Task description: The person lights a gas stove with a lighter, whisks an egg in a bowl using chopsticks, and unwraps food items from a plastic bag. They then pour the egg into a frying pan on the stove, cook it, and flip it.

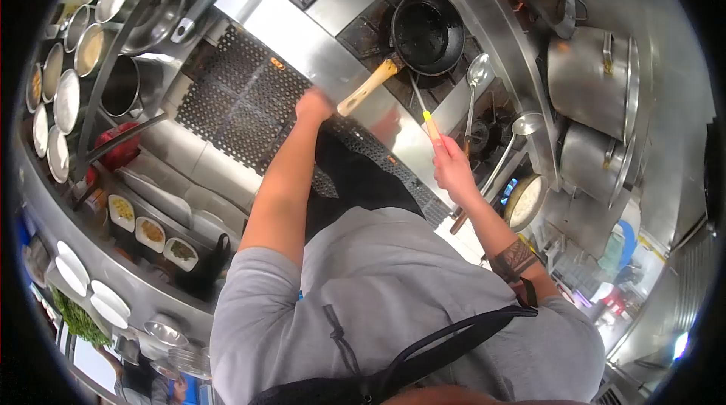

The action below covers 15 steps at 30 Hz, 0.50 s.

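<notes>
A black frying pan (428, 32) with a dark, shiny inside sits on a stove grate (366, 36). Its pale wooden handle (368, 88) points toward me over the steel front edge. Just left of the handle's end is my left hand (313, 105), apart from it; motion blurs the fingers. My right hand (452, 168) is closed around a long cooking utensil (429, 122) with a yellow and wood-coloured handle. Its thin metal shaft reaches the pan's near rim, and I cannot make out the tip. Beside it lie a large metal spoon (478, 71) and a ladle (527, 124).
A small pan with white contents (525, 204) stands by a blue flame at right. Large steel pots (590, 76) line the back. Stacked bowls (66, 101) and food containers (150, 232) are left. A perforated mat (234, 95) covers the floor. Another person (155, 384) is at lower left.
</notes>
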Motion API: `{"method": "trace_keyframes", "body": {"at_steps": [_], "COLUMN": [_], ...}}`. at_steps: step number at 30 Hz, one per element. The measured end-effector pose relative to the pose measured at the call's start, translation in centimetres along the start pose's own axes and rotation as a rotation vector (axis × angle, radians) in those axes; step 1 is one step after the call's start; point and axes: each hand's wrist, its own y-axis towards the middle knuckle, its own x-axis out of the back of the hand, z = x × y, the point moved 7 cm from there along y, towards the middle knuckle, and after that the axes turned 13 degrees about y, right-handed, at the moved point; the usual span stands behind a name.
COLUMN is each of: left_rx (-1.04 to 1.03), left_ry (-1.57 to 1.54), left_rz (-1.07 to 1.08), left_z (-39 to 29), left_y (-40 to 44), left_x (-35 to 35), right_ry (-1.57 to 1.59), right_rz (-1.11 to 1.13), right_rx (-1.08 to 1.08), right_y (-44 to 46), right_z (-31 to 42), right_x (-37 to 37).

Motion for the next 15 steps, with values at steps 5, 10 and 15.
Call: {"method": "trace_keyframes", "body": {"at_steps": [5, 10, 15], "left_rx": [0.058, -0.146, -0.046], "left_ry": [-0.185, -0.372, -0.767], "left_rz": [-0.114, 0.404, 0.275], "left_z": [2.0, 1.6, 2.2], "left_y": [3.7, 6.8, 2.8], "left_x": [-2.5, -5.7, -2.4], "right_ry": [0.111, 0.156, 0.193], "right_rz": [0.023, -0.024, -0.034], "right_rx": [-0.184, -0.199, -0.207], "right_y": [1.9, 3.1, 3.4], "right_z": [2.3, 2.3, 1.9], "right_x": [-2.4, -3.6, -4.3]}}
